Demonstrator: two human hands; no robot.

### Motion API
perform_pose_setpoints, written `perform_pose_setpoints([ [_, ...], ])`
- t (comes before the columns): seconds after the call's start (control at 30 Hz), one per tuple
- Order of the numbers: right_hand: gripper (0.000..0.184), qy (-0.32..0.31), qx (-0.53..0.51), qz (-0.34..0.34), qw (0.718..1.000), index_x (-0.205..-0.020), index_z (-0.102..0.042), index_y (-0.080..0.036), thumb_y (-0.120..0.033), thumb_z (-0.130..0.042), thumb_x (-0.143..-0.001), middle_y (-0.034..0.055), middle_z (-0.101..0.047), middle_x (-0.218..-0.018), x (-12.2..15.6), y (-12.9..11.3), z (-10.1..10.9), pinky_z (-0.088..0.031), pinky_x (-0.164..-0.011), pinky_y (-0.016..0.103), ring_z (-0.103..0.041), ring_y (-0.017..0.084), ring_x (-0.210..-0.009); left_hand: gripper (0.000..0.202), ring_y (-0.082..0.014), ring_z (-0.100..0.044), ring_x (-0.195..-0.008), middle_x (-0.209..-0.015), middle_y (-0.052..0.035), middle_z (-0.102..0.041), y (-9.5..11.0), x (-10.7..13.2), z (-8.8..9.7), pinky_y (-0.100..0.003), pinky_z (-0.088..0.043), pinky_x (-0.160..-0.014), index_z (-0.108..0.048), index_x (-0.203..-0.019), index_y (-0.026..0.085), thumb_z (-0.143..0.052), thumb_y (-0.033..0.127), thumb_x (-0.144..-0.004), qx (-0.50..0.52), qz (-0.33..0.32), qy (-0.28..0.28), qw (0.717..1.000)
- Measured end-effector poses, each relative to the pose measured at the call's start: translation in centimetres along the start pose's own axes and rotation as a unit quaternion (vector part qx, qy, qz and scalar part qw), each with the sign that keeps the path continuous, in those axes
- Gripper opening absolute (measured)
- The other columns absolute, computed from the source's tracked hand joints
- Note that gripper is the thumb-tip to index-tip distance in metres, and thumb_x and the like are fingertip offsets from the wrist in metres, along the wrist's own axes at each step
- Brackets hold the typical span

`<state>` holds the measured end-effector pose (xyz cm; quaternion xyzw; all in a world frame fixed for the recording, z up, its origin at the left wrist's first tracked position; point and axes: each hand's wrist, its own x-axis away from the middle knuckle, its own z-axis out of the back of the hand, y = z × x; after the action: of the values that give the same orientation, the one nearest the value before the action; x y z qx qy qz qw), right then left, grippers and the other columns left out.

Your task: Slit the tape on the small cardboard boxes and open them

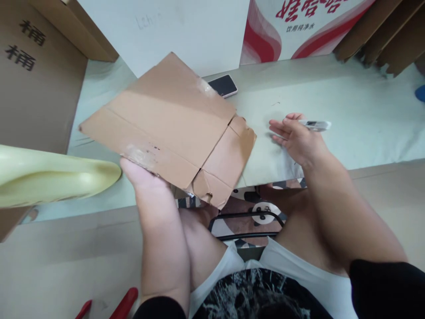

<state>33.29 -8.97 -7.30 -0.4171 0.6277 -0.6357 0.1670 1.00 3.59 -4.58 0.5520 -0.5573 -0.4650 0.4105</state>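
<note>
A piece of folded brown cardboard (166, 115), with torn flaps at its right end and strips of clear tape, is tilted over the pale green tabletop. My left hand (142, 173) grips its lower left edge from below; the fingers are hidden beneath the cardboard. To the right of the torn flaps, my right hand (295, 137) is held palm up above the table. Between its thumb and fingers lies a slim white tool (317, 126) with a dark part, resembling a utility knife; the other fingers are loosely spread. No blade can be made out.
Behind the cardboard lies a dark phone-like device (226, 85). A white box (186, 35), a red-and-white printed carton (299, 40) and brown cardboard sheets (388, 35) line the back. A pale yellow curved object (59, 177) juts in from the left. Red handles (124, 303) show below.
</note>
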Motion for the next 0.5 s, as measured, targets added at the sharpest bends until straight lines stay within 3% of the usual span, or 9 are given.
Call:
perform_pose_setpoints([
  [0.1,0.059,-0.018,-0.007,-0.039,0.999,-0.095,-0.054,-0.029,-0.044,-0.098,-0.058,0.0000,-0.080,-0.096,0.2,0.2,-0.8,-0.064,-0.069,0.028,-0.079,0.019,-0.094,0.075,-0.0293,-0.063,-0.137,-0.121,-0.0106,-0.079,0.2,0.3,-0.4,-0.046,-0.062,-0.106,-0.066,-0.123,0.023,-0.040,0.085,-0.090,0.041,-0.029,0.036,0.998],
  [0.2,0.065,-0.050,-0.015,-0.058,0.997,-0.094,-0.056,-0.028,-0.049,-0.101,-0.053,-0.0032,-0.076,-0.081,0.7,0.1,-1.4,-0.062,-0.064,0.024,-0.076,0.014,-0.077,0.072,-0.0293,-0.063,-0.137,-0.120,-0.0101,-0.080,0.6,0.5,-0.8,-0.047,-0.060,-0.109,-0.067,-0.118,0.025,-0.041,0.085,-0.089,0.036,-0.047,0.025,0.998],
  [0.33,0.062,-0.121,-0.013,-0.041,0.992,-0.091,-0.058,-0.027,-0.061,-0.098,-0.058,-0.0043,-0.072,-0.071,1.2,-0.2,-1.6,-0.060,-0.056,0.024,-0.072,0.013,-0.064,0.075,-0.0302,-0.063,-0.138,-0.116,-0.0105,-0.079,0.9,0.6,-1.0,-0.048,-0.060,-0.110,-0.068,-0.114,0.026,-0.041,0.089,-0.085,0.014,-0.050,0.008,0.999],
  [0.5,0.060,-0.113,-0.040,0.016,0.993,-0.090,-0.058,-0.027,-0.058,-0.099,-0.059,-0.0080,-0.066,-0.069,1.5,-0.3,-2.0,-0.056,-0.055,0.021,-0.066,0.009,-0.059,0.049,-0.0270,-0.058,-0.145,-0.121,-0.0086,-0.079,1.0,0.9,-1.4,-0.045,-0.058,-0.114,-0.069,-0.119,0.025,-0.044,0.058,-0.093,0.055,-0.046,0.015,0.997],
])
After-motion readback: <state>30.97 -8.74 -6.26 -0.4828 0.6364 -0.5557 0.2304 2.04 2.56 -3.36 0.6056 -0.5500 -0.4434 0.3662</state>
